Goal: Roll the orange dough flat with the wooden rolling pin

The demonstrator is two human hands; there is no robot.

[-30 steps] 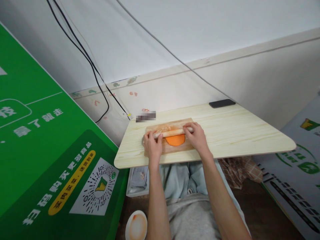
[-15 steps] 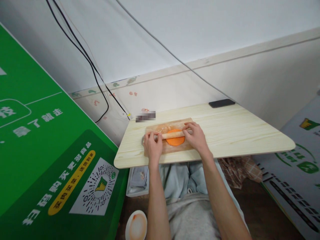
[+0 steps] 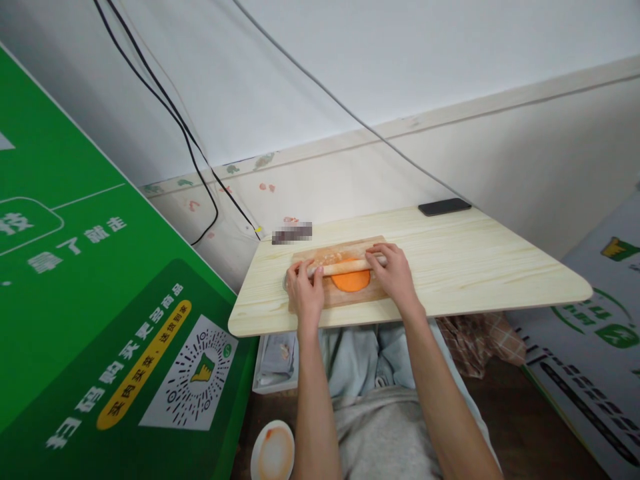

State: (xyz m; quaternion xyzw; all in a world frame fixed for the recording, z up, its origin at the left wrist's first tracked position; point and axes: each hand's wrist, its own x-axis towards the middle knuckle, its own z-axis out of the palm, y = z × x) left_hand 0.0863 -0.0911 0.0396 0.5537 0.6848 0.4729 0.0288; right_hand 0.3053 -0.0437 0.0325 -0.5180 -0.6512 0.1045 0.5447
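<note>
A light wooden rolling pin (image 3: 345, 267) lies across the far part of a flat, round orange dough sheet (image 3: 351, 281). My left hand (image 3: 307, 287) grips the pin's left end, and my right hand (image 3: 393, 272) grips its right end with fingers bent over it. Beneath the dough is a wooden cutting board (image 3: 333, 300) with pale smears and orange stains on its far side. A metal ring at the board's left end is partly hidden by my left hand.
The board rests on a pale wood-grain table (image 3: 480, 267). A black phone (image 3: 445, 207) lies at the back right, and a blurred-out item (image 3: 292, 233) at the back left. Below stand a white bin (image 3: 275, 363) and a stained white plate (image 3: 273, 453). A green panel (image 3: 100, 267) borders the left.
The rolling pin has moved slightly away from me over the dough, so more of the near side of the dough shows. Both hands have moved with it, still on its ends.
</note>
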